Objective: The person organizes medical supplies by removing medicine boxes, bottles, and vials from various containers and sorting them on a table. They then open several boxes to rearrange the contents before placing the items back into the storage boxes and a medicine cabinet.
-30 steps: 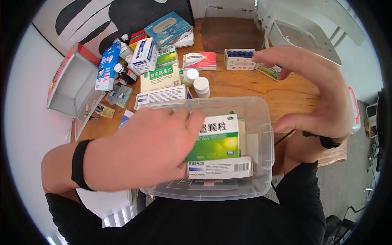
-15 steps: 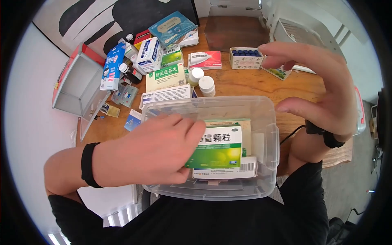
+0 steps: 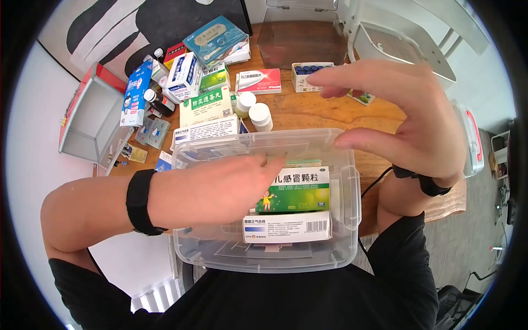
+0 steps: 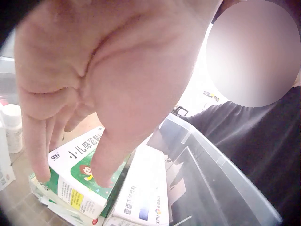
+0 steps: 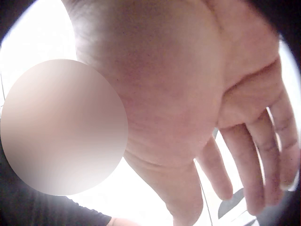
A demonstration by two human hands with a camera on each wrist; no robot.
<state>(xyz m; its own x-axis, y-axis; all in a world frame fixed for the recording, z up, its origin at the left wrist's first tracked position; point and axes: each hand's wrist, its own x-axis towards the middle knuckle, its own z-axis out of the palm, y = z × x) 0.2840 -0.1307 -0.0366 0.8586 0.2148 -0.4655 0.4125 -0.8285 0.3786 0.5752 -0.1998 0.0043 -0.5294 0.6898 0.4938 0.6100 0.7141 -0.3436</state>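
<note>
Inside a clear plastic bin, my left hand holds a white-and-green medicine box. In the left wrist view its thumb lies against the front face and the fingers reach round the other side. This box stands upright directly behind a white medicine box with blue print and a barcode. A pale green-edged box shows behind it. Over the bin's far right corner, my right hand hovers with thumb and fingers spread, holding nothing.
Beyond the bin, the wooden table carries white pill bottles, a red-and-white box, a box of blue-capped vials and piled medicine boxes. An open red-trimmed case stands left, a lidded clear box right.
The left hand has lowered the white-and-green box from overlapping the white box to standing behind it. The right hand stays raised and spread, shifting slightly leftward with the view.
</note>
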